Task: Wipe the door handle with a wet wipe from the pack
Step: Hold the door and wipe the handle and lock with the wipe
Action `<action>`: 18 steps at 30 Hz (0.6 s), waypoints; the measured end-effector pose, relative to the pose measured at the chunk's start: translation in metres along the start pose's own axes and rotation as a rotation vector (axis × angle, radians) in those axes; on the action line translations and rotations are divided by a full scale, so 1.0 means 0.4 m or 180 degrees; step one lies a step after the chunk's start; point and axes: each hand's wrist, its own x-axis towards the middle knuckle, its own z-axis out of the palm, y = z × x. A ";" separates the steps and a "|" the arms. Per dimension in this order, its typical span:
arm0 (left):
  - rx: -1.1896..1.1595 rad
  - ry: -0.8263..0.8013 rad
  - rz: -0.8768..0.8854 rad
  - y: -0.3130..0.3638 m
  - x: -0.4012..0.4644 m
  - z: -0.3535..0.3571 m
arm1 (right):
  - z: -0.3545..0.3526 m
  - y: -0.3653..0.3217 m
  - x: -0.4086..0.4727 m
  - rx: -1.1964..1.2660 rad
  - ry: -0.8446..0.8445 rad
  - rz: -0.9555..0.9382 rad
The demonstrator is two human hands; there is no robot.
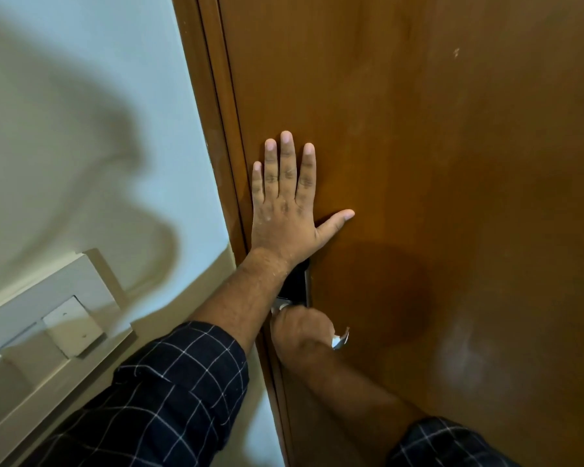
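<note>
Soft indoor light; blurred wall (81, 96) shadow

Single head cam, wide-angle, looks forward and down, close to the door (418, 129) filling frame right, wall (81, 96) on frame left.

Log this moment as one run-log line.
left hand: flat on door, open | right hand: closed around door handle | wipe: not visible | pack: not in view

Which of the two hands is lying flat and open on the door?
The left hand, fingers spread flat on the wooden door above the lock. The right hand is lower down, curled around the metal door handle.
</note>
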 end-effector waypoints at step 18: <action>0.0000 -0.0160 -0.0043 0.005 -0.002 -0.024 | 0.023 0.291 -0.083 -0.0283 0.0469 -0.2097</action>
